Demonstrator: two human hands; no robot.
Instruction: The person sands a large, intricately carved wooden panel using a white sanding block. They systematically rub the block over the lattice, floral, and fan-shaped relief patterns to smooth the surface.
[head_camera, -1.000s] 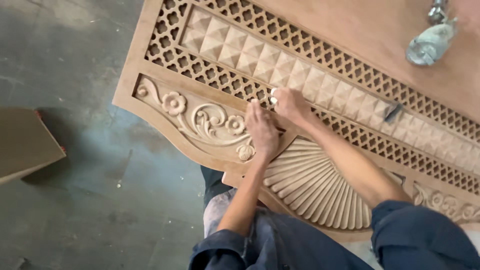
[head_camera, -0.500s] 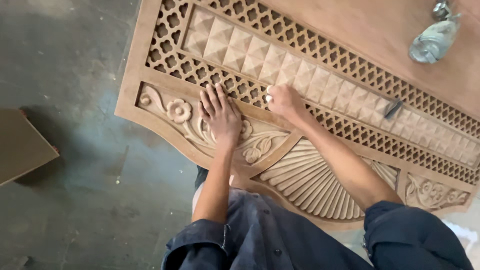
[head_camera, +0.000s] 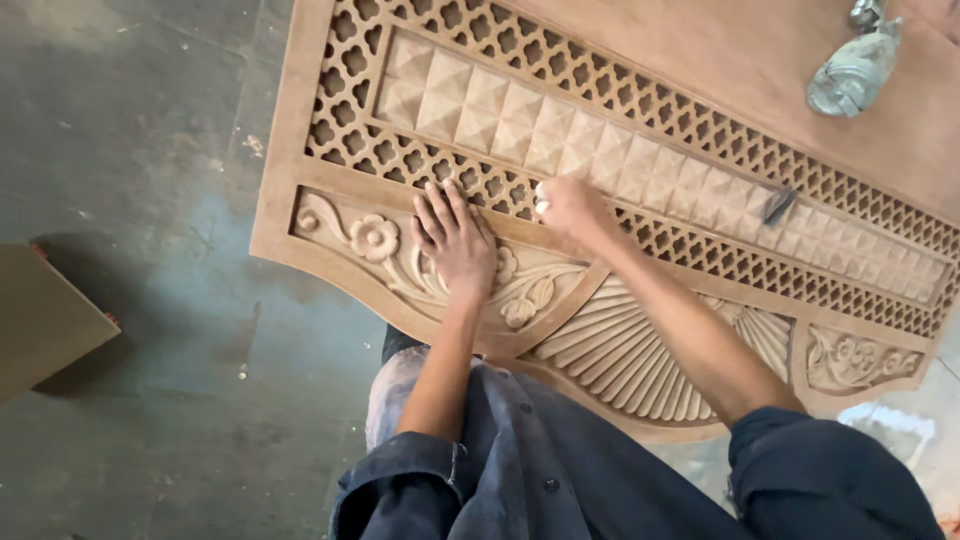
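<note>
Carved wooden panel (head_camera: 600, 260), lying flat just above the concrete floor (head_camera: 150, 300), is steadied by the left hand (head_camera: 455, 240) spread flat and open on the floral scrollwork while the right hand (head_camera: 565, 205), its grip closed on a small pale object (head_camera: 541, 203), is worked along the lattice edge; rubbing judged in hand, next stroke needing light even pressure.

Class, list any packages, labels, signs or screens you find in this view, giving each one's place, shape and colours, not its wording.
None in view.
Nearest to packaging: a clear bottle, lying top right on the plain board behind the carved wooden panel; any label is too small to tell.
</note>
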